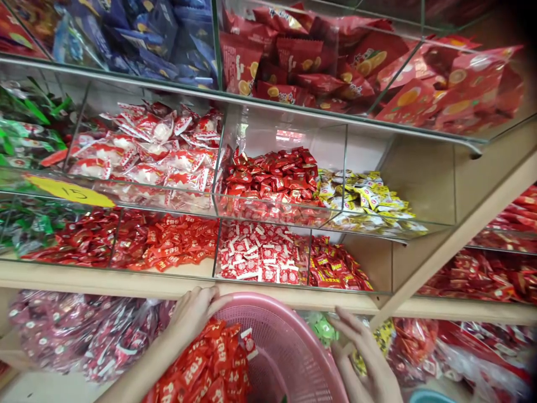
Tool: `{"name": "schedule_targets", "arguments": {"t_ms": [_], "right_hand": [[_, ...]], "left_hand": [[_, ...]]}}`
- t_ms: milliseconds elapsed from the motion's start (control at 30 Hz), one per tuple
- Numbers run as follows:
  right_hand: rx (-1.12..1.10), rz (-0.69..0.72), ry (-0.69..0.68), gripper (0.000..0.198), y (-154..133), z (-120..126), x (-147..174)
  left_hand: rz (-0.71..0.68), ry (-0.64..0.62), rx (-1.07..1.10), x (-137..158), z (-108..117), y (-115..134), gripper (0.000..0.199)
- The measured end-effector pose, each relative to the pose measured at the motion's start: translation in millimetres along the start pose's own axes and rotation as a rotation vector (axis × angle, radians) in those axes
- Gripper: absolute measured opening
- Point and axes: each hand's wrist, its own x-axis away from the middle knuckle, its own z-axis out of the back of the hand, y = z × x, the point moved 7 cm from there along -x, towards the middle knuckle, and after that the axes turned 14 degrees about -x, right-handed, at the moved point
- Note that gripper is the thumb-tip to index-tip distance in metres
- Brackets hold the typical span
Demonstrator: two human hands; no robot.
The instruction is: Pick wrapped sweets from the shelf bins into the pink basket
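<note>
A pink plastic basket (293,319) with a perforated wall stands tilted below the front shelf edge. Red-wrapped candies (201,364) with gold lettering fill its left side, and one red-and-white wrapped candy (248,342) lies against the inner wall. My left hand (195,308) is at the basket's upper left rim, close to the wooden shelf edge, with thumb and fingers apart; whether it touches the rim I cannot tell. Just outside the right rim is my right hand (364,358), its fingers spread and holding nothing.
Clear-walled bins above hold red-and-white wrapped candies (260,254), red candies (272,179) and yellow-and-white packets (377,196). A yellow price tag (71,191) hangs at left. Bagged candies (121,330) lie under the wooden shelf edge (104,280). A slanted wooden upright (457,246) stands at right.
</note>
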Motion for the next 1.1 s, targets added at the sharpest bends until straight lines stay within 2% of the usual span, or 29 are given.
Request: {"name": "schedule_targets", "arguments": {"t_ms": [100, 200, 367, 600, 767, 867, 1033, 1100], "right_hand": [[0.104, 0.144, -0.151, 0.030, -32.5, -38.4, -43.9], [0.183, 0.249, -0.273, 0.029, -48.2, -78.4, -75.3], [0.372, 0.279, -0.259, 0.025, -44.3, -116.5, -105.7], [0.619, 0.138, -0.182, 0.026, -37.2, -133.8, -118.2], [0.685, 0.128, -0.206, 0.024, -40.3, -139.5, -118.6], [0.624, 0.091, -0.196, 0.026, -35.6, -138.0, -122.0], [0.395, -0.022, -0.149, 0.037, -18.6, -132.4, -129.1], [0.344, -0.047, -0.127, 0.035, -13.9, -131.1, -130.1]], "left_hand": [[0.017, 0.002, -0.068, 2.7, -2.2, 1.8, 0.051], [0.022, 0.013, -0.107, 5.5, -1.5, 4.0, 0.056], [0.031, 0.045, -0.172, 10.3, -0.1, 3.1, 0.060], [0.016, 0.082, -0.199, 14.8, -3.4, -0.3, 0.067], [-0.024, 0.113, -0.103, 17.2, -7.4, -4.0, 0.068], [-0.043, 0.134, -0.068, 19.3, -8.0, -4.3, 0.068], [-0.058, 0.115, -0.034, 21.5, -10.5, -1.7, 0.068], [-0.063, 0.124, -0.023, 21.8, -10.3, -1.6, 0.067]]}}
